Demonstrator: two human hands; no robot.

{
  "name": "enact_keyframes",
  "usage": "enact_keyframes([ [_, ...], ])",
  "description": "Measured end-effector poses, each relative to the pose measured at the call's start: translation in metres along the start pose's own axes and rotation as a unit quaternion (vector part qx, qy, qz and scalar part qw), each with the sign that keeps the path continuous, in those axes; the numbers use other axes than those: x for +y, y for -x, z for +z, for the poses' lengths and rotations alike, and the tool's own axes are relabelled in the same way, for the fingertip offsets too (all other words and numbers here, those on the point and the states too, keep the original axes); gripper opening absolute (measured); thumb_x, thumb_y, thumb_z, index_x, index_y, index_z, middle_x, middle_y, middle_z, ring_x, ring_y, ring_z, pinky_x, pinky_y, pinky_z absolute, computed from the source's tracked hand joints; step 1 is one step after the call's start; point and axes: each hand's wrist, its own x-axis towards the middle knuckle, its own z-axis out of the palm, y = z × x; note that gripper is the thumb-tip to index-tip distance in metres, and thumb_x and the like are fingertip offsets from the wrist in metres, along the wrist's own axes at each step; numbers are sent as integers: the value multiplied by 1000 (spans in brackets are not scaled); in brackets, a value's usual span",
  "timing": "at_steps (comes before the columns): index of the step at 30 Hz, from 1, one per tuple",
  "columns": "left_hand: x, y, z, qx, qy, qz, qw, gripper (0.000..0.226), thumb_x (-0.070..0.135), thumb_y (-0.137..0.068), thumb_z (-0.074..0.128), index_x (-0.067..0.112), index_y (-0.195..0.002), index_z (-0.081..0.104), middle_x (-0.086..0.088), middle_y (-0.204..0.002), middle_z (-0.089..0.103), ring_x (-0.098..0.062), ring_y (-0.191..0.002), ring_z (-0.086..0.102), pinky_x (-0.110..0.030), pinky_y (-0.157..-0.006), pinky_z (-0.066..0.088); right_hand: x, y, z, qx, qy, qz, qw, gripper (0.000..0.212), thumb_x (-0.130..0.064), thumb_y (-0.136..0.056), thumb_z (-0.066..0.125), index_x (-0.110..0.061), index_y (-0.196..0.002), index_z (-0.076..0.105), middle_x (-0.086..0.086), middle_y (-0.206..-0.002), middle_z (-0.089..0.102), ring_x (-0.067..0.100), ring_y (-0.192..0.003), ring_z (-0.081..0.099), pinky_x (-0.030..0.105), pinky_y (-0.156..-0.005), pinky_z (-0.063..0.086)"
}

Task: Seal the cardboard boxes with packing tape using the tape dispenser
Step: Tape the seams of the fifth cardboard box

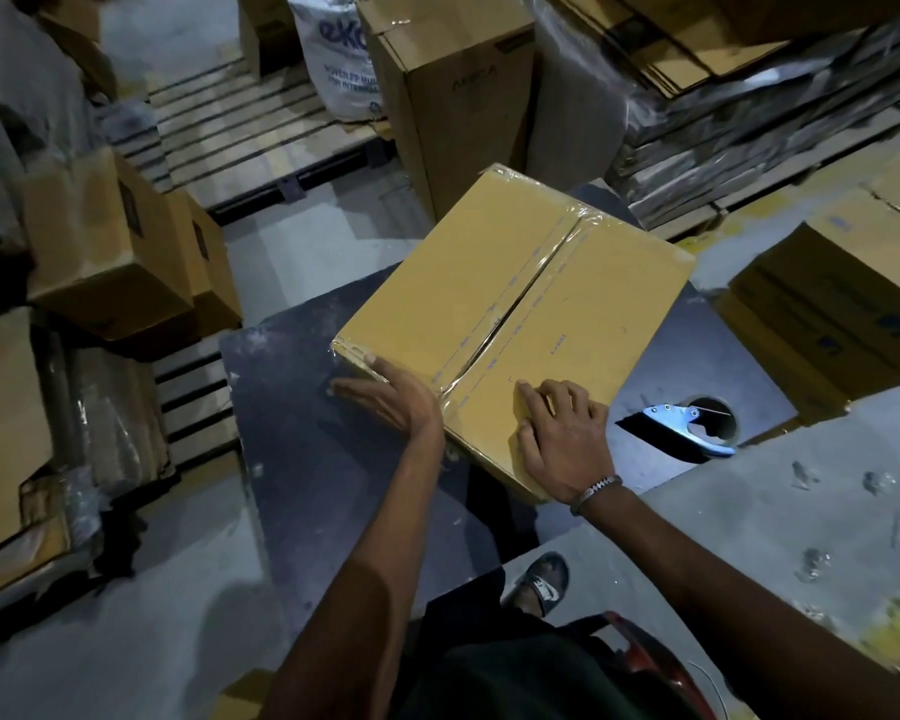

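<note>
The cardboard box (515,324) lay flat on the dark counter (292,459), its top flaps closed and clear packing tape (510,309) running along the centre seam and over the near and far edges. The left hand (385,402) pressed against the box's near-left side, fingers straight and together, thumb on the top edge. The right hand (562,433) rested on the top near the closest corner, its fingers (531,402) slightly bent and spread, pressing the cardboard rather than gripping it; a bracelet (596,491) sat on that wrist. Just right of the box, on the counter, lay the tape dispenser (697,423), untouched, its blue-white handle towards the person and what looked like the roll behind it, though the light there was poor. Beyond the box stood a tall carton (463,106) and a white printed sack (333,59), with a wooden pallet (240,137) to their left. More brown boxes (120,241) were stacked at left, and another carton (842,304) at right. A sandalled foot (541,584) showed below the counter's edge.
</note>
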Motion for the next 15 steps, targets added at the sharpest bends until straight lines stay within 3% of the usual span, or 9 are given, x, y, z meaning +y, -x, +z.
enact_keyframes([
  [3, 5, -26, 3, -45, -63, 79, 994, 77, 50, -112, 27, 4, -167, -2, -19, -175, 0, -30, -163, 5, -37, -132, 5, -4, -8, 2, 7, -4, 18, 1000, 48, -40, -92, 50, -23, -137, 58, 2, -126, 53, 29, -116, 47, 42, -83, 37],
  [6, 6, -25, -1, -59, -81, 93, 991, 68, 38, -115, 31, 8, -168, -2, -17, -175, 5, -31, -162, 12, -24, -121, 13, -12, -13, 2, 15, -9, 41, 999, 38, -40, -94, 52, -24, -127, 60, 3, -120, 53, 29, -111, 47, 42, -81, 38],
  [9, 0, -28, -1, -67, -89, 75, 991, 73, 48, -113, 28, 15, -168, -7, -15, -175, 13, -37, -157, 28, -40, -123, 30, -16, -14, 3, 16, -3, 58, 998, 34, -41, -96, 53, -24, -125, 60, 3, -117, 53, 30, -109, 47, 42, -81, 38],
  [11, -1, -37, 0, -48, -103, -7, 993, 80, 59, -110, 27, 15, -168, -8, -22, -169, 29, -46, -145, 44, -48, -110, 42, -17, -15, 3, 14, 1, 58, 998, 35, -42, -97, 51, -23, -125, 61, 4, -117, 53, 30, -108, 47, 43, -80, 39],
  [13, 6, -47, -3, -11, -98, -42, 994, 84, 59, -109, 31, 11, -168, -5, -22, -173, 14, -45, -153, 32, -51, -115, 36, -15, -19, 2, 22, 2, 51, 998, 33, -42, -97, 52, -21, -121, 61, 5, -113, 53, 31, -104, 47, 43, -78, 40],
  [15, 18, -62, -6, 6, -93, 17, 996, 78, 53, -111, 36, 7, -168, 8, -20, -175, 7, -38, -159, 17, -49, -121, 27, -14, -27, 1, 28, 5, 53, 998, 31, -41, -97, 52, -20, -118, 60, 6, -108, 53, 31, -100, 47, 43, -76, 40],
])
